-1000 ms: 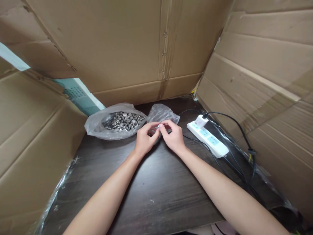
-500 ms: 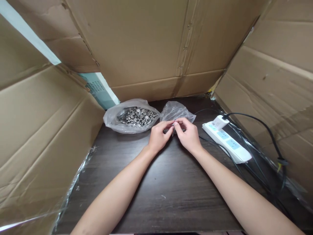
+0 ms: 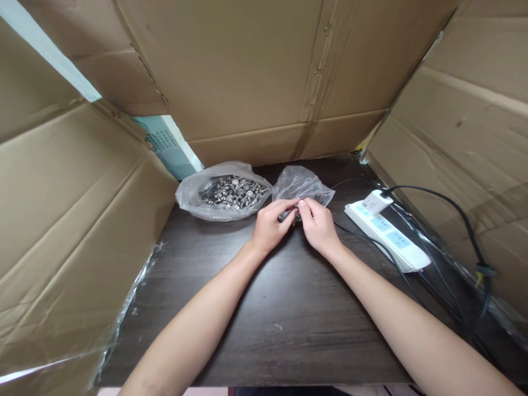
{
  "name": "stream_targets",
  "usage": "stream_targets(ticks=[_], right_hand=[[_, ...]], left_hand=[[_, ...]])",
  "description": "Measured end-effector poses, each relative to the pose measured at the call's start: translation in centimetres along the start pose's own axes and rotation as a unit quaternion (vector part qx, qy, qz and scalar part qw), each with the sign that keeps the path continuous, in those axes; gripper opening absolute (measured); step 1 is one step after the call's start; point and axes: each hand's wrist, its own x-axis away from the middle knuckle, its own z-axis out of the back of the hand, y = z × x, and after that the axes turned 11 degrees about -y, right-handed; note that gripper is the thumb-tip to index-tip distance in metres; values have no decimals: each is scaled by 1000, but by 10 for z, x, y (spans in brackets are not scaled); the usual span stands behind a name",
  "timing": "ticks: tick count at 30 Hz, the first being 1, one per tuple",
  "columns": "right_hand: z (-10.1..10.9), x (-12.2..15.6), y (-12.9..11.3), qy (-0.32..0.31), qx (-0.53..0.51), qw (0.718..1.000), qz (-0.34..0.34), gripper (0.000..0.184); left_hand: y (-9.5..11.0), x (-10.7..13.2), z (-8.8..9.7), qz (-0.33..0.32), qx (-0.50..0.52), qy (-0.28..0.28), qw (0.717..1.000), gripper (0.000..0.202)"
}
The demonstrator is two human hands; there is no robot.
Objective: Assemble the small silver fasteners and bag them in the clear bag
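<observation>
My left hand (image 3: 272, 224) and my right hand (image 3: 318, 221) meet at the fingertips above the dark table. Both are closed in a pinch on a small metal part (image 3: 297, 206), mostly covered by the fingers; its exact kind cannot be made out. Just behind the hands lies a crumpled clear plastic bag (image 3: 303, 181), its near side and contents hidden by my fingers. To the left of my left hand, an open plastic bag (image 3: 192, 206) holds a heap of small shiny metal fittings (image 3: 237, 192) with round heads.
A white power strip (image 3: 390, 234) with a white plug adapter (image 3: 376, 202) lies to the right, with black cables (image 3: 449, 206) running around it. Cardboard walls (image 3: 247, 71) enclose the dark wooden tabletop (image 3: 264, 324) at the back and both sides.
The camera view has shifted slightly. My fingertips remain together and have shifted a little around the small part, which is now more covered. Both bags stay in place.
</observation>
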Motion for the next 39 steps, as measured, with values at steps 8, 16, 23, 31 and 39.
stream_targets(ticks=[8,16,23,31,39], right_hand=[[7,0,0,-7,21,1000,11,22],[7,0,1,31,62,998,3,26],[7,0,3,47,50,998,0,17],[10,3,-2,82,104,991,11,24],[11,5,-2,59,194,978,54,28]], left_hand=[[-1,0,0,18,13,2,1000,24],[-2,0,1,21,12,-18,1000,22],[-7,0,-1,11,25,-3,1000,20],[-6,0,-2,29,27,0,999,20],[-8,-1,-2,90,57,1,994,22]])
